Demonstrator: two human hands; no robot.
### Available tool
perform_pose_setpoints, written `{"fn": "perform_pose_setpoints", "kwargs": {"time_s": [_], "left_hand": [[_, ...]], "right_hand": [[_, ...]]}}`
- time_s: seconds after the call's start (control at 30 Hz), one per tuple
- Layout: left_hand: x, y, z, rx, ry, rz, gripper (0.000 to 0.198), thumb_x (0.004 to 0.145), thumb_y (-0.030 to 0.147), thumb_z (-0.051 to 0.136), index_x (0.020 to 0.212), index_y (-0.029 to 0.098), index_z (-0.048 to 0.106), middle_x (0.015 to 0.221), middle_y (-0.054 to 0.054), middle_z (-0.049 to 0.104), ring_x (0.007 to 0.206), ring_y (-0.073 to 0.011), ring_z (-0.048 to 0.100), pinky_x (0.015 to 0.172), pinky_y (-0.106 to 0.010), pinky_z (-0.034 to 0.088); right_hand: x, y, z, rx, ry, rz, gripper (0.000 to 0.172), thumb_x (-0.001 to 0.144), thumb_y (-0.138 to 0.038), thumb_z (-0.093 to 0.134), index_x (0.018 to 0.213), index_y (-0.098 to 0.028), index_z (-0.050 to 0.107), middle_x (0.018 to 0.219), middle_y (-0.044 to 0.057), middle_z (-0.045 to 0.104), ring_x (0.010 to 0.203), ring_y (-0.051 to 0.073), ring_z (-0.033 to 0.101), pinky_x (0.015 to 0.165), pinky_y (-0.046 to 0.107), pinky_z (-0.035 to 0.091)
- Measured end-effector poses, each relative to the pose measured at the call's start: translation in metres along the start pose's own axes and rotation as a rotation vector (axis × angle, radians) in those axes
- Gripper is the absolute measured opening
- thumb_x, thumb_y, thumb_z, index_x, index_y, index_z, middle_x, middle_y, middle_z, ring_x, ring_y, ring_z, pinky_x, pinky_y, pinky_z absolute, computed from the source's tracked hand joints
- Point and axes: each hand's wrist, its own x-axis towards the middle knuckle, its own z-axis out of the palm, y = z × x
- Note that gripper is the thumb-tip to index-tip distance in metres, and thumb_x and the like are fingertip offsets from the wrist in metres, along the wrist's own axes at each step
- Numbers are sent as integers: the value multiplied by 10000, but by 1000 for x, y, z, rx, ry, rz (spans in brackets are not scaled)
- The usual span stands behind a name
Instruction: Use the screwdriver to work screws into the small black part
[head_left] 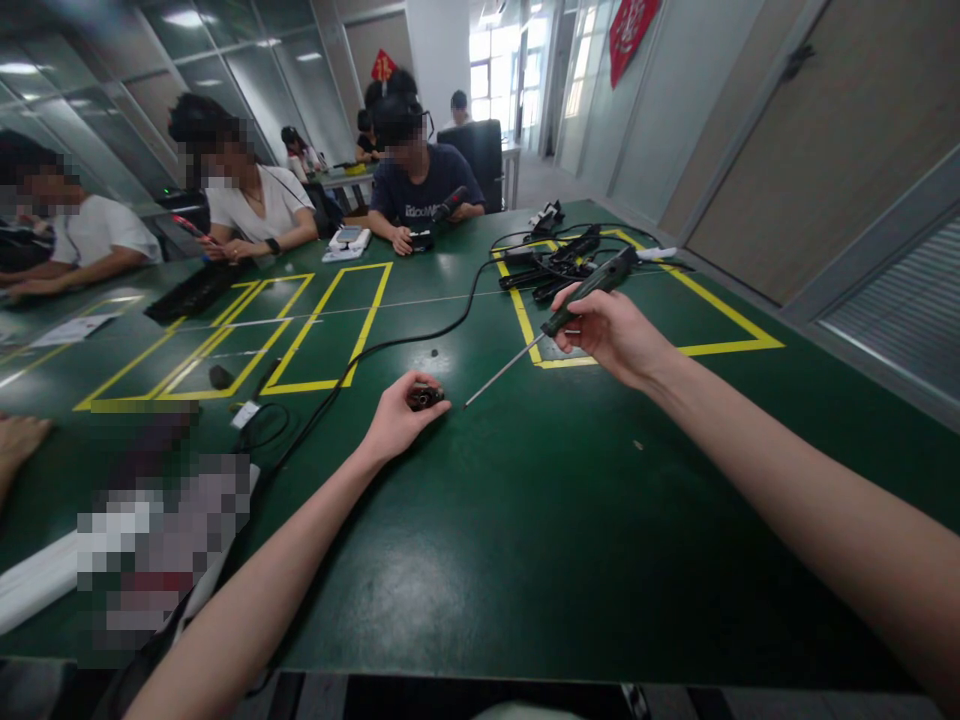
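My left hand rests low over the green table, its fingers and thumb closed round a small dark round part with a ring-shaped face. The exact kind of that part cannot be made out. In my right hand is a screwdriver, gripped by its dark green handle. Its long thin shaft slants down to the left. The tip lies just right of the small part, and a narrow gap seems to separate them.
Beyond my right hand, black cables and parts lie in a heap inside yellow tape. A black cable crosses the green table. Co-workers sit along the far side. A blurred-out object lies at lower left, and a small black piece lies farther back.
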Motion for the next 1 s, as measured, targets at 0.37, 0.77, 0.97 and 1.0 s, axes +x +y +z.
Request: {"fn": "perform_pose_setpoints", "kwargs": {"time_s": [0.37, 0.77, 0.97, 1.0], "left_hand": [[-1, 1, 0, 78, 8, 54, 255, 832, 350, 884, 1036, 212, 817, 1065, -72, 825, 986, -245, 758, 936, -392, 599], [1, -6, 0, 24, -28, -25, 433, 756, 422, 945, 1095, 170, 853, 1118, -117, 811, 844, -201, 724, 739, -325, 608], [2, -1, -5, -22, -124, 9, 367, 831, 376, 834, 1122, 152, 830, 1188, -108, 765, 855, -181, 723, 747, -313, 642], [2, 0, -5, -20, -124, 7, 345, 837, 380, 831, 1095, 151, 826, 1159, -103, 768, 869, -190, 726, 753, -316, 642]], "right_hand": [[0, 1, 3, 1, 19, -1, 171, 641, -293, 721, 779, -205, 672, 616, -12, 597, 495, 117, 536, 483, 270, 446], [1, 2, 1, 3, -8, 6, 168, 691, -279, 746, 810, -203, 654, 633, -16, 577, 509, 122, 556, 509, 272, 473], [0, 1, 3, 14, 11, 8, 177, 642, -279, 732, 790, -200, 673, 612, -13, 593, 501, 126, 565, 506, 274, 475], [0, 1, 3, 16, 12, 7, 176, 641, -281, 734, 786, -202, 674, 611, -13, 594, 503, 126, 564, 506, 275, 475]]}}
